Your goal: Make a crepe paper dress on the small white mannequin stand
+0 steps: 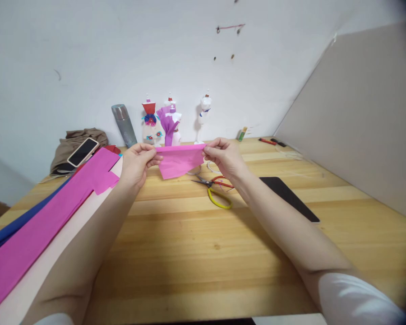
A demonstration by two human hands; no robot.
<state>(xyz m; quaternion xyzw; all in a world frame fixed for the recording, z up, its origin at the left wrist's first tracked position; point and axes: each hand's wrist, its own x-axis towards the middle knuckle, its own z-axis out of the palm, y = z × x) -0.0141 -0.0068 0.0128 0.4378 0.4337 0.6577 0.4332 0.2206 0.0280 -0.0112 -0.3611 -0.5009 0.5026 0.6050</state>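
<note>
A piece of pink crepe paper point(181, 161) is stretched between my two hands above the table, its top edge folded into a narrow band. My left hand point(138, 162) pinches the left end between thumb and fingers. At the other end, my right hand point(225, 157) grips the top corner the same way. The lower edge hangs free and slants. Below and slightly right of the paper lie scissors point(219, 197) with one yellow and one red handle, blades pointing left. Pale rings of wire or cord point(212, 167) lie partly hidden behind the paper and my right hand.
Small decorated dress forms point(149, 122) stand along the wall beside a grey bottle point(124, 125). Long pink point(47, 225) and blue strips lie at left, near a phone point(83, 152) on brown cloth point(66, 146). A black flat board point(287, 196) and glue stick point(242, 134) are at right.
</note>
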